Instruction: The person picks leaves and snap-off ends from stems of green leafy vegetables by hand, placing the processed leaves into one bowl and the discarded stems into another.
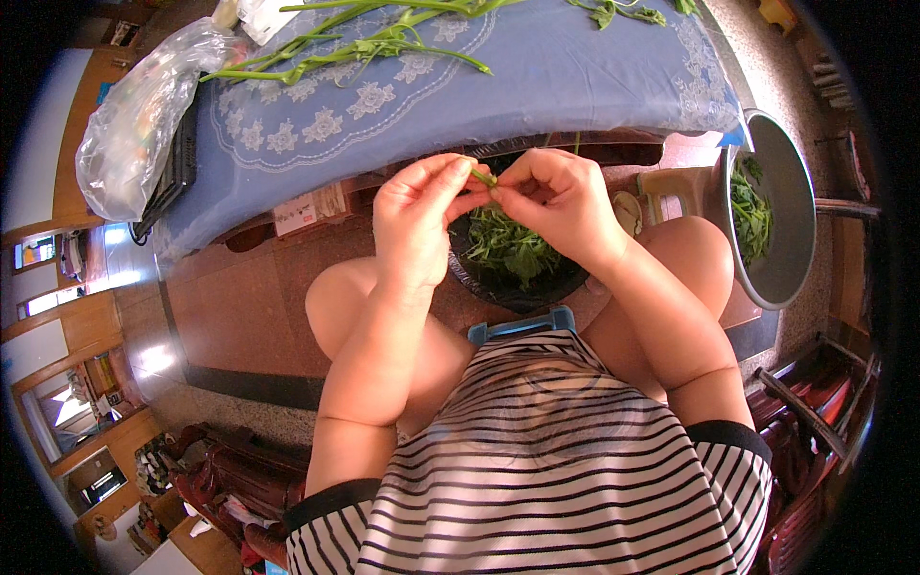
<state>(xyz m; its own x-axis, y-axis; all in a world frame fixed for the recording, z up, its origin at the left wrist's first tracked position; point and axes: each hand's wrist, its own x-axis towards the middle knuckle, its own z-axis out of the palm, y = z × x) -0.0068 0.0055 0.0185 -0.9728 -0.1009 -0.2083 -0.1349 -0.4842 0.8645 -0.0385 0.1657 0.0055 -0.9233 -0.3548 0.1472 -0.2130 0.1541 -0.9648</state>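
Between both hands is a short green stem piece (484,178). My left hand (424,208) pinches one end with thumb and forefinger, while the fingers of my right hand (557,198) grip the other end. Below them, between my knees, a black-lined bin (512,300) holds loose green leaves and stem scraps (523,255). Several long green vine stems (374,50) lie across the blue tablecloth (546,86) beyond my hands. Leafy sprigs (622,13) rest farther right on the same cloth.
At the right stands a large grey basin (794,215) with cut green stems (750,215) inside. A clear plastic bag (136,129) sits at the table's left end, beside a black case-like object (172,162). Part of a blue stool (521,325) shows between my legs. Dark wooden chairs (244,467) stand behind.
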